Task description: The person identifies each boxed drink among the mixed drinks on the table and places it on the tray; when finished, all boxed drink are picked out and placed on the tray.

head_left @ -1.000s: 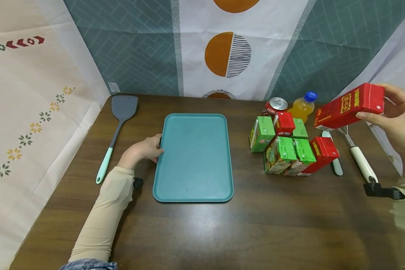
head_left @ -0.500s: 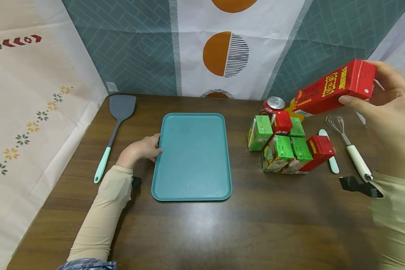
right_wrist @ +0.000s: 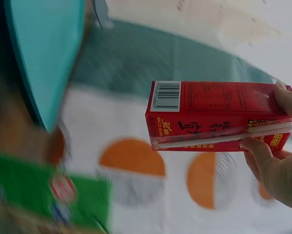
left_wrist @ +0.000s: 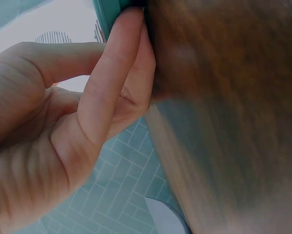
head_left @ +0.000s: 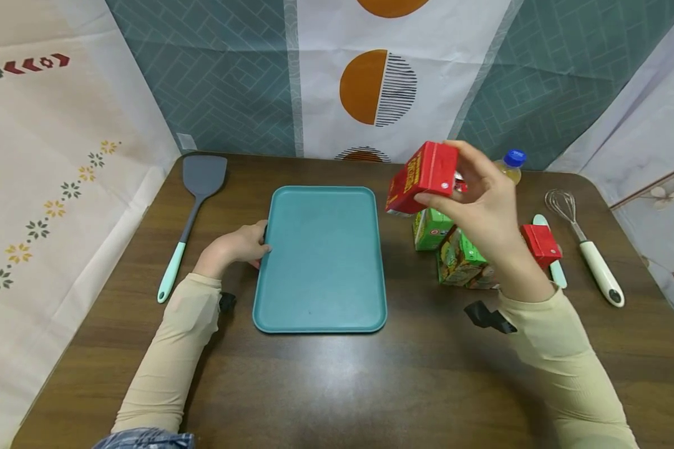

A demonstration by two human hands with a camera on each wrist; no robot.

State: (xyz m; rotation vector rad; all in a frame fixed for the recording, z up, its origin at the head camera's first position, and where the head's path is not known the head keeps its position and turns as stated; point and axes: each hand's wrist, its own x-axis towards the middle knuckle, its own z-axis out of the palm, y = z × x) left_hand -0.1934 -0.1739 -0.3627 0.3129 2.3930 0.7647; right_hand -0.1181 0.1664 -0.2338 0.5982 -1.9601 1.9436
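My right hand (head_left: 483, 199) grips a red drink carton (head_left: 421, 178) by one end and holds it in the air, just past the tray's upper right corner. In the right wrist view a straw runs along the side of this drink carton (right_wrist: 199, 114). At the tray's left edge, my left hand (head_left: 238, 246) pinches the rim of the teal tray (head_left: 320, 262), which lies flat. Its thumb and fingers (left_wrist: 112, 73) meet at the rim in the left wrist view. Green cartons (head_left: 460, 262) and another red carton (head_left: 541, 245) stand partly hidden behind the right hand and forearm.
A bottle with a blue cap (head_left: 515, 159) stands at the back. To the right lie a whisk (head_left: 598, 268) and a mint-handled utensil (head_left: 558, 273), partly covered. A grey spatula (head_left: 204, 178) lies left of the tray. Fabric (head_left: 230, 75) hangs behind the table.
My right hand has carried the red drink carton leftward from the right side, over the other cartons, towards the tray. My left hand and the tray have stayed in place.
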